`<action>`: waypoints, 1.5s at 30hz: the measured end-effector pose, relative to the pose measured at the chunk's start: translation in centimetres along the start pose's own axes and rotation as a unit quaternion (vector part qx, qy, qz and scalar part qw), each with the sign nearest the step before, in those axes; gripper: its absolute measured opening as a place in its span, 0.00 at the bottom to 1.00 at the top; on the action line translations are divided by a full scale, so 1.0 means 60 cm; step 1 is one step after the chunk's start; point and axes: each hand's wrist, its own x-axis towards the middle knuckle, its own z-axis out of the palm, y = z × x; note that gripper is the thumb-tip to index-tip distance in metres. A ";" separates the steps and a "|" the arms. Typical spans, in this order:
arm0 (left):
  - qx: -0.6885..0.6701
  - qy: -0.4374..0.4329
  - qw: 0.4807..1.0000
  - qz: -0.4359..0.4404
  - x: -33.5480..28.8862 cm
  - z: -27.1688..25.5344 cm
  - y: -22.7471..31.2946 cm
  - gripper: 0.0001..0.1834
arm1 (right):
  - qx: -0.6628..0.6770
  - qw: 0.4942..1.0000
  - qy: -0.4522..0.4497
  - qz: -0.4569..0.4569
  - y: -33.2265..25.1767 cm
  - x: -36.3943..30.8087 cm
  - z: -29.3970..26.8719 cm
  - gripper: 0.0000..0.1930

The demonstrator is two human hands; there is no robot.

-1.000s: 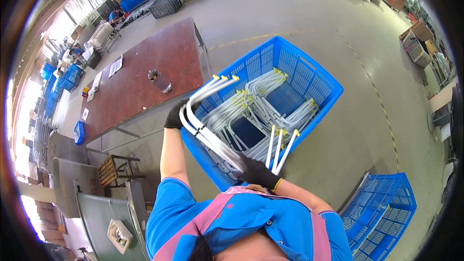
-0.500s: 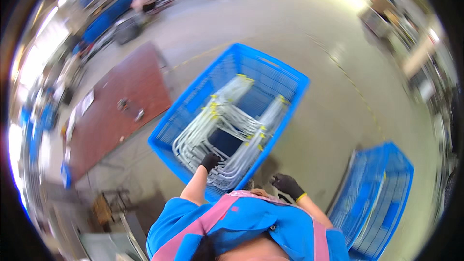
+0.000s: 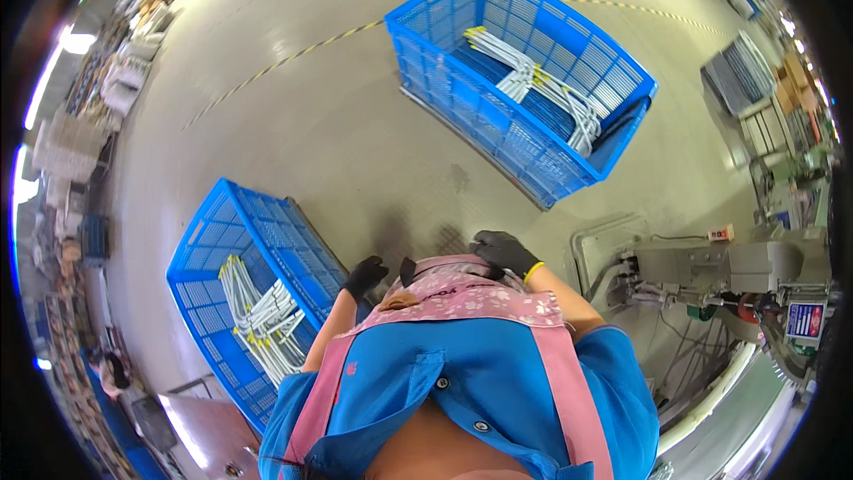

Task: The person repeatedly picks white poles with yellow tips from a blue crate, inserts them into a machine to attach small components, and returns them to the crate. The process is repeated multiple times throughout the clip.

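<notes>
Judging from how things lie, the work looks midway: bent white tubes (image 3: 262,320) are stacked in the near crate (image 3: 293,253), and more tubes (image 3: 542,89) lie in the far crate (image 3: 498,124). Nothing is held; the left hand (image 3: 364,277) hangs loosely curled, the right hand (image 3: 502,252) rests half-closed at the apron (image 3: 471,289).

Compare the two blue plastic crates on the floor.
The blue plastic crate at the person's left stands close beside the black-gloved left hand; the blue plastic crate ahead stands farther off. The near crate's bent white tubes lie piled along one side; the far crate's white tubes spread across its floor. Both have lattice walls.
</notes>
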 end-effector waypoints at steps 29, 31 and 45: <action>0.220 -0.163 0.956 0.102 1.124 0.129 0.545 0.16 | 0.062 0.688 0.186 0.699 0.623 0.062 -0.345 0.32; 0.329 -0.173 0.921 0.115 1.210 0.149 0.492 0.18 | 0.076 0.686 0.151 0.707 0.639 0.061 -0.341 0.30; 0.518 -0.037 0.839 -0.163 1.458 0.325 0.189 0.39 | 0.175 0.619 0.175 0.745 0.597 0.076 -0.370 0.30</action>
